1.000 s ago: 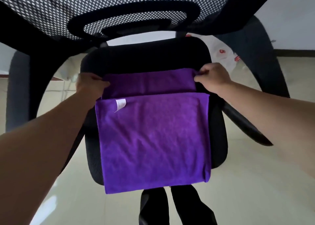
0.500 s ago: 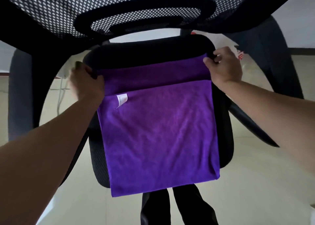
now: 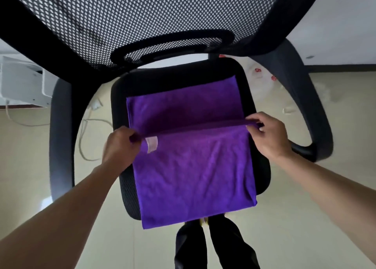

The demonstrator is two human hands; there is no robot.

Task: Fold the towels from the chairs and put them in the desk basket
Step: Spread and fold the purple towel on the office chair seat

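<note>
1. Our left hand (image 3: 120, 146) pinches the left end of a raised fold in the purple microfibre towel (image 3: 195, 173). Thumb and curled fingers are closed on the cloth, just over the left edge of the black padded office-chair seat (image 3: 119, 97).
2. Just right of that pinch, a small white sewn label (image 3: 152, 144) sits on the towel's upper face.
3. The towel lies across the seat. Its far part is flat toward the back edge, and its near part covers the middle and hangs a little past the front edge. The fold ridge runs side to side between our hands.
4. We judge the cloth light, soft and limp. It will sag wherever it is unsupported, so we should take it at both ends of the fold or at the corners and hold it taut.
5. Our right hand (image 3: 270, 138) pinches the right end of the ridge near the seat's right edge, thumb and fingertips closed on the cloth.
</note>
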